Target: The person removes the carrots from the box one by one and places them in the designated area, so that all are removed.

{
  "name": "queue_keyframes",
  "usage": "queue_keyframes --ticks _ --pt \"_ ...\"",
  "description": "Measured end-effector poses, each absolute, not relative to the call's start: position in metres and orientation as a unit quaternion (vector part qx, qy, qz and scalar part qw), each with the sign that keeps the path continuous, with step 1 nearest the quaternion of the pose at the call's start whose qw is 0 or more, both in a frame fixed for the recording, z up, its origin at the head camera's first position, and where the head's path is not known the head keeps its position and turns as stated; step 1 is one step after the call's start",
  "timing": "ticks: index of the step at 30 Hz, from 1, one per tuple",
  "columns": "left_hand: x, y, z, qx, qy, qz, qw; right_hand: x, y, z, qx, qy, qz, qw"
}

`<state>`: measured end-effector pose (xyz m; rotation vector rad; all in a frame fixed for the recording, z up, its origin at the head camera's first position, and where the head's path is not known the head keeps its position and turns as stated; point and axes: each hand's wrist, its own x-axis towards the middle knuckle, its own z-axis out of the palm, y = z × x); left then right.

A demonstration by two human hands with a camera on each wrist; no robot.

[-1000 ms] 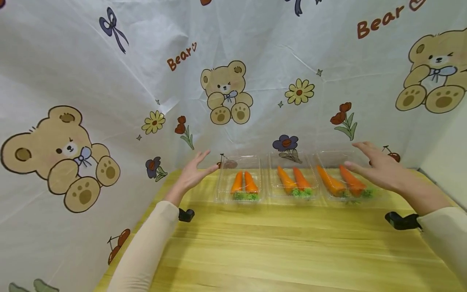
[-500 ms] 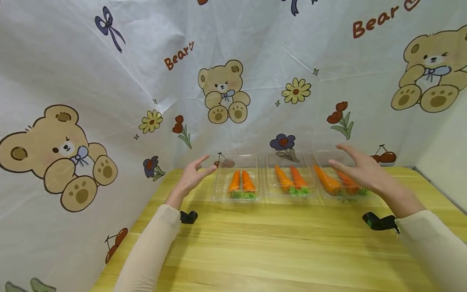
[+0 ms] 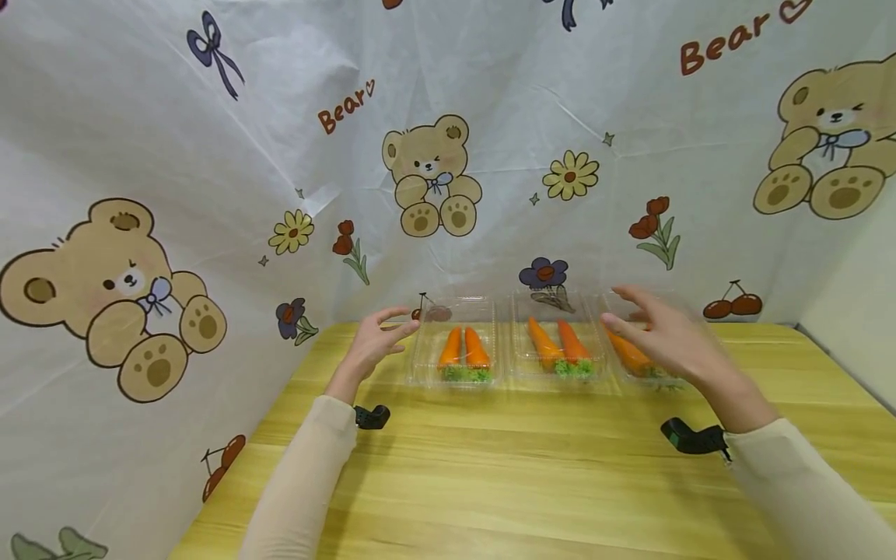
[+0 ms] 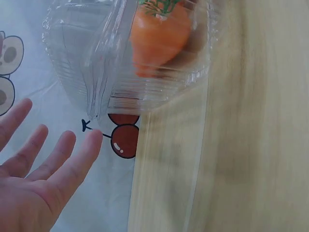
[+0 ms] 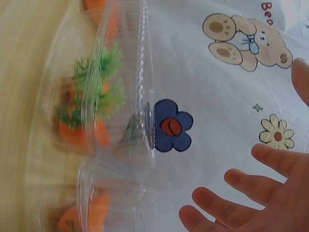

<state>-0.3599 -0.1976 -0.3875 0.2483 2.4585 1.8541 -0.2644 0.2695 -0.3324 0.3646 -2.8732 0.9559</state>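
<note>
Near the table's point(image 3: 490, 474) far edge, the spread, empty right hand point(image 3: 668, 342) partly hides the right container point(image 3: 623, 379); the left hand point(image 3: 372, 342), likewise spread and empty, seems just short of the left container point(image 3: 428, 358).

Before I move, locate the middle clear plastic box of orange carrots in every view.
Head: middle clear plastic box, just below and right of centre.
Left wrist: cannot be made out.
Right wrist: left of centre, around bright green carrot tops.
Landmark shared by head and right wrist: navy, red-centred printed flower.
</note>
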Motion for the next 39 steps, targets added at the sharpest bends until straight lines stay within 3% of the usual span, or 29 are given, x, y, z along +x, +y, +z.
queue_keyframes --ticks 29,39 --pt "-0.370 -0.193 -0.419 0.036 0.781 0.620 0.072 -0.257 0.199 -0.361 0.149 -0.897 0.415 0.025" --pt "-0.368 -0.191 -0.422 0.035 0.771 0.631 0.079 -0.255 0.183 -0.368 0.159 -0.891 0.425 -0.010"
